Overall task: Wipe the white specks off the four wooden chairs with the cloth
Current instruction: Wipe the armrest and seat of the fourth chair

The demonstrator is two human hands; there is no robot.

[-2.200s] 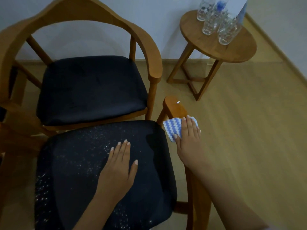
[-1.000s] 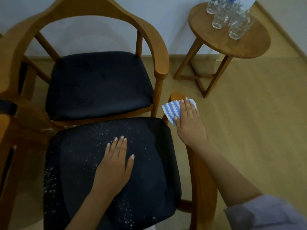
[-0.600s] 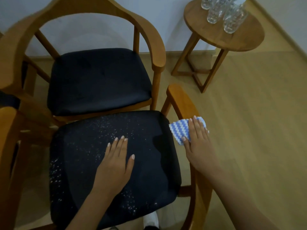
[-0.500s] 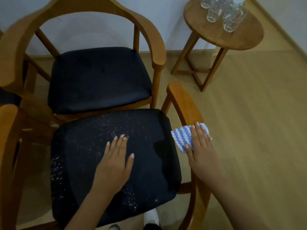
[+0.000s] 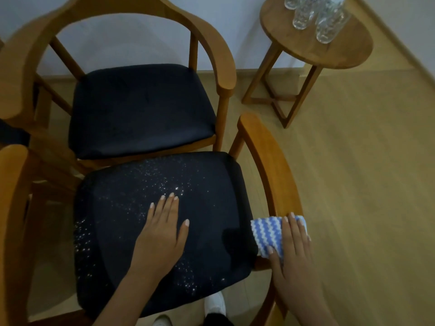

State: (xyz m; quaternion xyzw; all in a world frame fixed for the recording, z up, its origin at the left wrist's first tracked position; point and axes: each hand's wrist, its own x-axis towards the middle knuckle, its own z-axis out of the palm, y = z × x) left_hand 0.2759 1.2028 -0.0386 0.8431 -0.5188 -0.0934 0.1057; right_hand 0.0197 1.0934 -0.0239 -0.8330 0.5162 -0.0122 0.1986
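Note:
The near wooden chair has a dark seat [image 5: 207,203] scattered with white specks [image 5: 164,184]. My left hand [image 5: 162,234] lies flat on that seat, fingers straight. My right hand [image 5: 294,250] presses a blue-and-white wavy cloth [image 5: 266,234] onto the chair's right armrest [image 5: 266,156], fingers straight on top of the cloth. A second wooden chair [image 5: 219,57] with a dark seat stands behind, touching the near one. Part of another chair's frame [image 5: 11,184] shows at the left edge.
A small round wooden side table [image 5: 348,55] with several glasses [image 5: 327,27] stands at the back right, near the wall. Light wooden floor [image 5: 364,184] stretches to the right. A white shoe [image 5: 215,304] shows under the near seat.
My right hand has slid the cloth along the right armrest from its far tip back toward me. The left hand has stayed on the seat.

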